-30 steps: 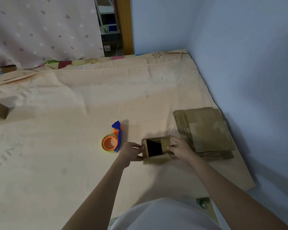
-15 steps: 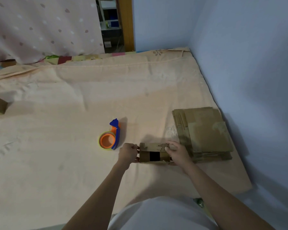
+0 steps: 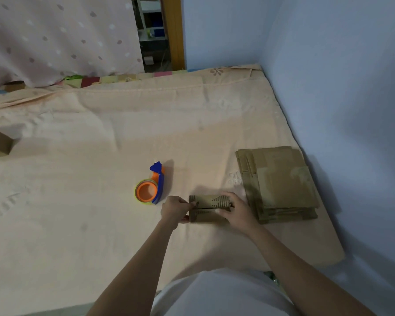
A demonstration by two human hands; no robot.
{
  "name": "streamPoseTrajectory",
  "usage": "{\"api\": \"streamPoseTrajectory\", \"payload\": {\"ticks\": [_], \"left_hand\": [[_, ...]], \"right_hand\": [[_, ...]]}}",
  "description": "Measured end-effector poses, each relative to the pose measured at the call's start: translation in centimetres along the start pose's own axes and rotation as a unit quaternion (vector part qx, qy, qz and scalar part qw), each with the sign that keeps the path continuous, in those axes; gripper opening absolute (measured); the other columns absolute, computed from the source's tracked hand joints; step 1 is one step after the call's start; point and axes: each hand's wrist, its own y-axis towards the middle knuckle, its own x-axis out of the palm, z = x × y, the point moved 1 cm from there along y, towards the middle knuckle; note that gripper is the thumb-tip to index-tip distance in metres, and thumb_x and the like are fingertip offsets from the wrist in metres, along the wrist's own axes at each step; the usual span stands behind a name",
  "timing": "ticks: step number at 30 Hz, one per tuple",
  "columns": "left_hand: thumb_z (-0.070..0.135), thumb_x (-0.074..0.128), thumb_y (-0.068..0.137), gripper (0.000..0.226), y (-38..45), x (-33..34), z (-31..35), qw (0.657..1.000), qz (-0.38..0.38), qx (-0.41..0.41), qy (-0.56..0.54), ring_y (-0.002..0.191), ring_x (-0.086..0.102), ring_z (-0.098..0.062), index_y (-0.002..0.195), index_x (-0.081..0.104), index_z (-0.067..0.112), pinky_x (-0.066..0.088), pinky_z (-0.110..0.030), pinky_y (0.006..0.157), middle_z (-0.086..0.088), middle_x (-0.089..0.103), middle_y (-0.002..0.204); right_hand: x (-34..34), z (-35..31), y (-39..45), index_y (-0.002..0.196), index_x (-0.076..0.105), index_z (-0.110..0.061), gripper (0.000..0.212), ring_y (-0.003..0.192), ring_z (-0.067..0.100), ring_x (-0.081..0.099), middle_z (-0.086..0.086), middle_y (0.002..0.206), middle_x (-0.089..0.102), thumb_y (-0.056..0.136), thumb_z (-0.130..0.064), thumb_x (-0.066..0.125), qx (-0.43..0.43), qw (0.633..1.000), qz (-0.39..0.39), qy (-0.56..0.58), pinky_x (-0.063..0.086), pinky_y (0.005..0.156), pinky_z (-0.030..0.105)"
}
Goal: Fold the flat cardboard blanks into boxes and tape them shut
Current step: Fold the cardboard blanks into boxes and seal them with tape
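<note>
One wide peach bedsheet covers the bed beside a pale blue wall. Near the wall lies a stack of flat brown cardboard blanks. Just left of it, a small brown cardboard box rests on the sheet, pinched at its left end by the left hand and gripped at its right end by the right hand, fingers curled over it. An orange-and-blue tape dispenser sits nearby.

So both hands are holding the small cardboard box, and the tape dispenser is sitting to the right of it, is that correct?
Not quite. In the head view the tape dispenser sits to the left of the small cardboard box, beside the left hand. Both hands, left and right hand, do hold the box.
</note>
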Motion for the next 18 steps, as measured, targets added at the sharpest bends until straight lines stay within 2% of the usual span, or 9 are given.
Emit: {"api": "streamPoseTrajectory", "payload": {"ticks": [2,7,9,10,12,13,14,16,18], "left_hand": [[0.027,0.084,0.079,0.029,-0.1,-0.1,-0.1,1.000,-0.005,0.001,-0.008,0.070,0.074,-0.028,0.087,0.065,0.006,0.063,-0.045,0.064,-0.014,0.073,0.087],[0.021,0.084,0.079,0.026,-0.6,0.1,-1.2,0.999,0.009,0.022,-0.033,0.071,0.074,-0.029,0.089,0.066,0.005,0.063,-0.046,0.064,-0.018,0.072,0.086],[0.019,0.084,0.078,0.024,-0.6,0.3,-1.4,0.999,0.024,0.021,-0.035,0.072,0.074,-0.029,0.087,0.065,0.006,0.062,-0.047,0.061,-0.018,0.071,0.084],[0.020,0.083,0.079,0.024,-0.5,0.4,-1.4,0.999,0.032,0.020,-0.032,0.072,0.073,-0.030,0.087,0.065,0.007,0.062,-0.046,0.060,-0.018,0.071,0.085],[0.023,0.079,0.083,0.023,-0.6,0.8,-1.2,0.999,0.037,0.023,-0.007,0.076,0.071,-0.029,0.097,0.065,0.012,0.062,-0.042,0.060,-0.014,0.068,0.091],[0.023,0.074,0.087,0.025,-0.8,0.9,-1.0,0.999,0.027,0.026,0.004,0.082,0.068,-0.028,0.109,0.063,0.019,0.062,-0.039,0.060,-0.012,0.066,0.098],[0.022,0.070,0.090,0.036,-0.8,1.1,-0.9,1.000,0.005,0.026,-0.001,0.089,0.066,-0.029,0.124,0.059,0.026,0.061,-0.037,0.058,-0.011,0.062,0.107],[0.014,0.061,0.096,0.048,-0.9,1.3,-1.0,0.998,-0.043,0.024,-0.042,0.098,0.065,-0.033,0.139,0.050,0.033,0.062,-0.039,0.059,-0.013,0.060,0.116],[0.010,0.057,0.097,0.048,-0.9,1.4,-1.1,0.996,-0.046,0.038,-0.065,0.098,0.066,-0.033,0.141,0.051,0.030,0.063,-0.044,0.062,-0.014,0.062,0.115]], "right_hand": [[0.4,-0.2,0.5,0.117,0.055,-0.039,0.044,0.108,0.014,0.063,-0.012,0.112,0.065,0.083,-0.030,0.081,-0.008,0.999,0.038,-0.006,0.051,0.087,0.029],[0.7,-1.0,0.9,0.107,0.051,-0.039,0.041,0.098,0.018,0.066,-0.010,0.105,0.066,0.082,-0.027,0.081,-0.004,0.998,0.053,-0.039,0.056,0.082,0.034],[0.8,-1.3,0.6,0.117,0.050,-0.040,0.043,0.106,0.024,0.065,-0.002,0.115,0.064,0.085,-0.034,0.078,-0.011,0.994,0.060,-0.086,0.055,0.087,0.038],[1.0,-1.5,0.5,0.130,0.046,-0.040,0.051,0.116,0.030,0.060,0.006,0.129,0.058,0.087,-0.040,0.074,-0.021,0.988,0.054,-0.145,0.053,0.093,0.040],[1.8,-1.7,0.1,0.153,0.025,-0.040,0.081,0.137,0.038,0.043,0.017,0.161,0.020,0.086,-0.052,0.071,-0.024,0.971,-0.014,-0.237,0.043,0.107,0.045],[2.2,-1.7,0.0,0.158,0.014,-0.039,0.096,0.141,0.039,0.038,0.017,0.166,0.000,0.084,-0.052,0.074,-0.012,0.971,-0.054,-0.233,0.039,0.111,0.044],[2.6,-1.6,-0.2,0.159,0.007,-0.038,0.105,0.141,0.039,0.037,0.016,0.165,-0.009,0.082,-0.047,0.078,-0.006,0.973,-0.073,-0.219,0.037,0.113,0.043],[2.8,-1.0,0.1,0.160,0.006,-0.033,0.107,0.135,0.035,0.045,0.014,0.162,0.004,0.083,-0.028,0.080,-0.016,0.976,-0.055,-0.212,0.040,0.111,0.037],[2.5,-0.9,0.3,0.160,0.010,-0.027,0.102,0.129,0.030,0.050,0.009,0.155,0.017,0.084,-0.020,0.078,-0.032,0.977,-0.032,-0.210,0.041,0.108,0.034]]}}
